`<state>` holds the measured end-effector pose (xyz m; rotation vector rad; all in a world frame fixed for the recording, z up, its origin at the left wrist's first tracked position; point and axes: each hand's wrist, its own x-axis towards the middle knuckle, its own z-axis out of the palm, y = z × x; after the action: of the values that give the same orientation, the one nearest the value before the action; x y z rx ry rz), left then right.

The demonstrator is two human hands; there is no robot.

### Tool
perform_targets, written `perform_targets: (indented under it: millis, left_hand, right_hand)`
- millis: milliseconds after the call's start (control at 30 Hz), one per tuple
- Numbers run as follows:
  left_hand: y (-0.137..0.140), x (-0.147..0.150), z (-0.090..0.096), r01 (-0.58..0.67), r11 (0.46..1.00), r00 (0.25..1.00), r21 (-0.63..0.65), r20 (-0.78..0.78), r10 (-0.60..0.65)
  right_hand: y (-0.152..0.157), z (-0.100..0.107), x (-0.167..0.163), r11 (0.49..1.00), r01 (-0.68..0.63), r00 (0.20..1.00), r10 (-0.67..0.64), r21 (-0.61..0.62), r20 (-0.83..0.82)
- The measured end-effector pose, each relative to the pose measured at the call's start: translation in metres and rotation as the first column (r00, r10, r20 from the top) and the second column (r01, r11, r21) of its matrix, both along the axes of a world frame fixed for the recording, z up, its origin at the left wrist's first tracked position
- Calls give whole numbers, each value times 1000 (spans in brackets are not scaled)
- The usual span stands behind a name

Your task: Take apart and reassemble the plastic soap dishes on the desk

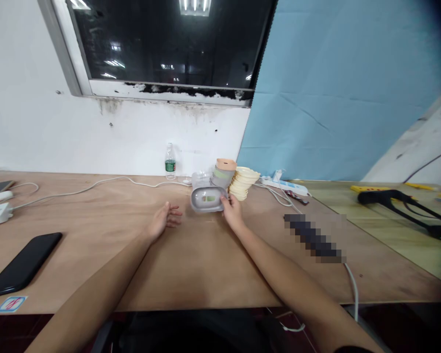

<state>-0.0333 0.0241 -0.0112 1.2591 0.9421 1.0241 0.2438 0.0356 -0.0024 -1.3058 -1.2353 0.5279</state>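
My right hand (232, 212) grips the right end of a small grey oblong plastic dish (199, 202) with rounded corners. Its hollow side is tipped towards me, and a small greenish patch shows at its centre. My left hand (164, 218) is to the left of the dish, apart from it, with fingers spread and nothing in them. Just behind the dish are some clear plastic containers (200, 178), partly hidden by it. A grey tub with a peach-coloured top (224, 171) and a leaning stack of cream-coloured cups or bowls (244, 181) stand behind my right hand.
A clear bottle with a green label (170, 165) stands by the wall. A black phone (24, 264) lies at left. White cables cross the wooden table (191, 274) to a power strip (286, 186). A blurred-out dark object (314, 238) and a black frame-like object (400, 211) are at right.
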Motion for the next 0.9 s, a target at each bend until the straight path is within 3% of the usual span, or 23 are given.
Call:
perform_targets:
  millis: [100,200,333,600,767,900]
  left_hand:
    - [2,-3,-2,-55,998,996,24,-73,57]
    - [1,-2,-2,-62,997,988,46,-136,68]
    - [1,-1,-4,-46,995,981,88,-184,62]
    - [3,-3,-7,-13,984,960,180,-272,63]
    - [-6,-6,-2,115,893,841,434,-521,145]
    - [-6,-9,-2,208,816,723,540,-647,243]
  right_hand:
    - [10,2,24,984,135,972,-153,-112,-178]
    - [13,3,41,960,176,945,-227,-219,-234]
    - [10,3,45,946,166,939,-238,-279,-249]
    - [7,9,37,945,149,957,-211,-290,-197]
    - [7,8,38,940,143,959,-209,-309,-192]
    - [10,3,40,939,146,965,-205,-312,-166]
